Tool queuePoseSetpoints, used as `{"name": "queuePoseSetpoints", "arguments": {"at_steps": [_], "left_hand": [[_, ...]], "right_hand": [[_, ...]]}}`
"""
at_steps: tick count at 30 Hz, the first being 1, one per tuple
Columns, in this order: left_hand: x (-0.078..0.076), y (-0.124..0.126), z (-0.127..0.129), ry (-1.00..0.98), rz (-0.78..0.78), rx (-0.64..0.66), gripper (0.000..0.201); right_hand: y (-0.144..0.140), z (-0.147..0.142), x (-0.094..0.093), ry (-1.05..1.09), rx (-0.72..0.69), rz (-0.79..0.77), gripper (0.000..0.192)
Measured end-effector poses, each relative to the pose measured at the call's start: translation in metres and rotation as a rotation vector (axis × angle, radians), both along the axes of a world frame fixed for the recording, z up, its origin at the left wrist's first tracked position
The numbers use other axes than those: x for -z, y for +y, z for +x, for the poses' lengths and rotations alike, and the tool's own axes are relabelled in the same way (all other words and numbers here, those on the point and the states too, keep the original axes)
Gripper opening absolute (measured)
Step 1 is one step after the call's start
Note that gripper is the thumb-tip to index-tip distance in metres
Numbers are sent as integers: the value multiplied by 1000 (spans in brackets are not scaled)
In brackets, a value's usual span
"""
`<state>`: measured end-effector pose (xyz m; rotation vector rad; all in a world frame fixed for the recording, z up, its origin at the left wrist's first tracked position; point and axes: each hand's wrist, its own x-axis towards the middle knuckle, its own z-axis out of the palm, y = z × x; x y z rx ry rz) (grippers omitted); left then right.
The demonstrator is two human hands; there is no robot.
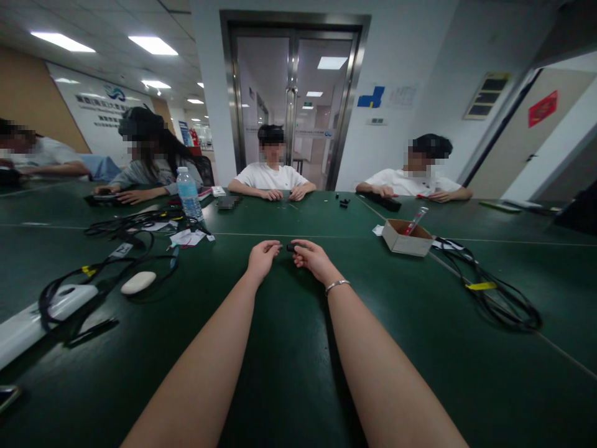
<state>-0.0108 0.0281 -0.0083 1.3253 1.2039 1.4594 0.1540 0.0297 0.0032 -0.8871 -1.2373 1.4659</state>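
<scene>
Centre: right hand (314,258) pinches black piece (290,247); left hand (262,257) just beside, grip unclear. Right: box (407,245) holds red-marked stick (416,221). Upper left: sign (96,102), lettering blurred.

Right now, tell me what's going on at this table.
The right hand pinches a small black piece over the green table. The left hand is just beside it; whether it holds anything is too small to tell. A bottle stands off to the left, an open box to the right, near a coiled cable. Directly across sits another person.
</scene>
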Motion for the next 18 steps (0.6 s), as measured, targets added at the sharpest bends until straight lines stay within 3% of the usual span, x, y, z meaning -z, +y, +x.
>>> {"name": "queuePoseSetpoints", "arguments": {"at_steps": [8,18], "left_hand": [[-5,-10,2,45,24,89,21],[-5,-11,3,46,20,42,15]], "right_hand": [[2,-2,6,-55,24,60,25],[2,-2,7,-80,14,93,28]]}}
